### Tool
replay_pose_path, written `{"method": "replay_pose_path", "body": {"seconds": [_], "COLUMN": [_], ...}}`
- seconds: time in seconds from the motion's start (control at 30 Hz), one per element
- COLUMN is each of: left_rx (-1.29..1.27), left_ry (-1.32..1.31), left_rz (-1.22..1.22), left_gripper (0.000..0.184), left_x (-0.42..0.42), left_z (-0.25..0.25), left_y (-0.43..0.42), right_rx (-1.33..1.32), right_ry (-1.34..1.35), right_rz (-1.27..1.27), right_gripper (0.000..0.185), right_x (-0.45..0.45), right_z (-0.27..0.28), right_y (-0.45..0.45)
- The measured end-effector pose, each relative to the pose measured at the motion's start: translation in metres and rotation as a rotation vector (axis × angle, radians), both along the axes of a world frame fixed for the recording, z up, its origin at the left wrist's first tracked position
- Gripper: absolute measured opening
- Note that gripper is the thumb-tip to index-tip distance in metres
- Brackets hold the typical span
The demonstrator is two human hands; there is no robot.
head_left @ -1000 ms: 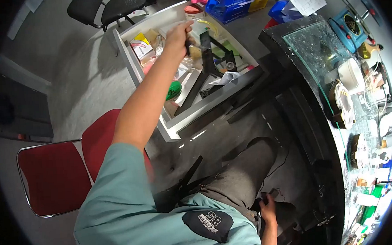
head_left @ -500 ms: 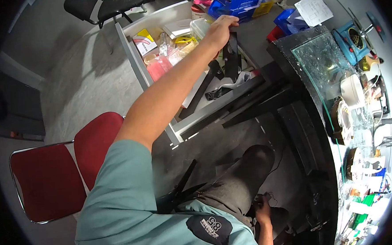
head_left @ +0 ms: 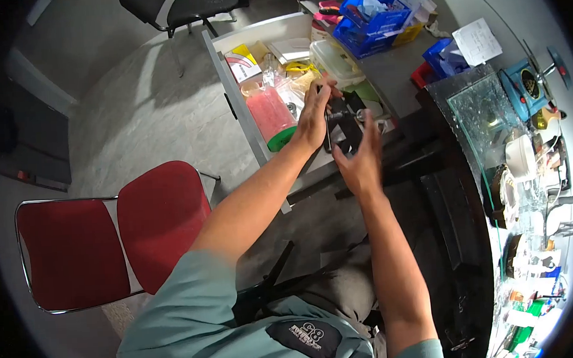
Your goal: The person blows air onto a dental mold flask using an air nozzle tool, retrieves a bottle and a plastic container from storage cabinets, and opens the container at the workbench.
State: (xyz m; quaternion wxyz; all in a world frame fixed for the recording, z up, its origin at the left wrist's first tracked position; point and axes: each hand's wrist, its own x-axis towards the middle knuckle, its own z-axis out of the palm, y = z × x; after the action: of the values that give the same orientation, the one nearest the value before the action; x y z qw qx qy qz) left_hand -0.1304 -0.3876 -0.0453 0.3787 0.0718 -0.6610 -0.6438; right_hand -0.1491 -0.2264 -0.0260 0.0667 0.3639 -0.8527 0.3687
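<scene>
Both hands are over an open drawer [head_left: 268, 141]. My left hand [head_left: 314, 119] is closed around a dark object [head_left: 341, 118] with a shiny round metal end; its kind is unclear. My right hand [head_left: 362, 162] is close on the other side, slightly blurred, with thumb and fingers apart around the metal end. I cannot tell whether it touches it. Beside my left hand lies a red roll-like item [head_left: 271, 112] with a green end. Deeper in the drawer are a white, yellow and pink box [head_left: 243, 63], a clear plastic container [head_left: 333, 61] and several small bags.
Blue bins [head_left: 372, 25] stand on the surface behind the drawer. A cluttered glass-topped bench [head_left: 468, 114] runs along the right, with a blue device [head_left: 521, 85] on it. A red chair [head_left: 162, 215] is at the left, a black chair [head_left: 203, 5] farther back.
My left hand has drawn back from the drawer's far right side and now holds the dark object. My right hand has risen from my lap to the drawer. The view has shifted slightly.
</scene>
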Motion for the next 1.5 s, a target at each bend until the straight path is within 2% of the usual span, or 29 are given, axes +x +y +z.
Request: {"method": "replay_pose_path", "body": {"seconds": [0.07,0.1,0.13,0.17,0.2,0.23,0.27,0.3,0.33,0.4,0.5,0.6,0.63,0.7,0.77,0.83,0.9,0.97,1.07,1.13,1.17,1.23,1.27,1.33,1.4,1.43,1.47,1.5], "left_rx": [-0.054,-0.033,-0.009,-0.109,-0.483,-0.845,-0.309,-0.553,-0.694,-0.615,-0.817,-0.741,-0.673,-0.552,-0.399,0.209,0.698,0.916,1.046,0.939,0.962,0.854,0.712,0.567,0.577,0.648,0.786,0.722], "left_ry": [-0.008,-0.022,-0.034,-0.096,-0.2,-0.275,-0.545,-0.839,-0.989,-1.473,-1.693,-1.502,-1.471,-1.405,-0.744,-0.297,0.055,0.193,0.165,0.126,0.116,0.055,-0.035,-0.095,-0.092,-0.182,-0.26,-0.344], "left_rz": [-0.01,-0.043,-0.078,-0.069,0.051,0.219,0.213,0.34,0.58,0.417,0.22,0.468,0.471,0.473,0.46,0.34,0.097,-0.096,-0.279,-0.245,-0.11,0.118,0.272,0.113,-0.085,-0.142,-0.073,-0.085], "left_gripper": [0.052,0.054,0.056,0.054,0.049,0.044,0.041,0.044,0.044,0.043,0.043,0.04,0.035,0.028,0.023,0.022,0.027,0.032,0.043,0.032,0.031,0.031,0.033,0.033,0.039,0.044,0.047,0.046], "left_x": [0.01,0.012,0.013,0.013,0.005,-0.002,0.011,0.0,0.0,0.015,0.015,0.014,0.02,0.035,0.067,0.089,0.114,0.131,0.15,0.15,0.158,0.168,0.172,0.194,0.202,0.214,0.219,0.224], "left_z": [-0.004,-0.007,-0.011,-0.014,-0.036,-0.058,0.005,-0.015,-0.046,-0.021,-0.028,-0.06,-0.054,-0.039,-0.021,-0.002,0.007,0.018,0.016,0.032,0.023,0.038,0.043,0.062,0.078,0.076,0.074,0.069], "left_y": [-0.002,-0.005,-0.01,-0.023,-0.054,-0.086,-0.091,-0.14,-0.18,-0.205,-0.226,-0.249,-0.251,-0.249,-0.23,-0.189,-0.145,-0.102,-0.049,0.004,0.019,0.049,0.065,0.096,0.149,0.169,0.186,0.196], "right_rx": [0.156,0.156,0.12,0.087,0.056,0.002,0.006,0.009,0.014,-0.004,-0.006,-0.061,0.007,0.016,0.059,0.012,-0.05,-0.128,-0.227,-0.358,-0.414,-0.447,-0.412,-0.338,-0.395,-0.419,-0.445,-0.489], "right_ry": [-0.052,0.058,-0.001,-0.059,-0.119,-0.007,0.003,0.012,0.023,0.043,0.068,0.041,-0.084,-0.087,-0.121,-0.037,0.001,0.003,-0.089,-0.032,0.028,0.179,0.264,0.276,0.165,0.191,0.216,0.186], "right_rz": [0.112,0.077,0.063,0.048,0.031,0.01,0.019,0.027,0.039,0.053,0.056,0.141,0.168,0.165,0.174,0.166,0.159,0.131,0.155,0.27,0.281,0.319,0.341,0.358,0.39,0.365,0.355,0.322], "right_gripper": [0.092,0.07,0.06,0.051,0.043,0.029,0.03,0.03,0.03,0.029,0.028,0.032,0.044,0.05,0.06,0.065,0.071,0.076,0.084,0.083,0.083,0.083,0.083,0.07,0.055,0.051,0.048,0.037], "right_x": [-0.015,-0.014,-0.016,-0.021,-0.026,-0.02,-0.017,-0.016,-0.014,-0.012,-0.005,0.003,0.008,0.02,0.025,0.029,0.039,0.055,0.091,0.107,0.113,0.118,0.119,0.126,0.132,0.134,0.136,0.136], "right_z": [-0.019,-0.022,-0.028,-0.035,-0.041,-0.042,-0.042,-0.042,-0.043,-0.049,-0.053,-0.051,-0.044,-0.041,-0.043,-0.049,-0.05,-0.049,-0.024,0.005,0.016,0.034,0.041,0.046,0.059,0.053,0.045,0.036], "right_y": [-0.016,-0.017,-0.017,-0.017,-0.016,-0.019,-0.019,-0.02,-0.02,-0.025,-0.023,-0.019,-0.015,-0.01,-0.006,-0.005,0.0,0.014,0.051,0.075,0.085,0.101,0.11,0.119,0.13,0.138,0.144,0.155]}}
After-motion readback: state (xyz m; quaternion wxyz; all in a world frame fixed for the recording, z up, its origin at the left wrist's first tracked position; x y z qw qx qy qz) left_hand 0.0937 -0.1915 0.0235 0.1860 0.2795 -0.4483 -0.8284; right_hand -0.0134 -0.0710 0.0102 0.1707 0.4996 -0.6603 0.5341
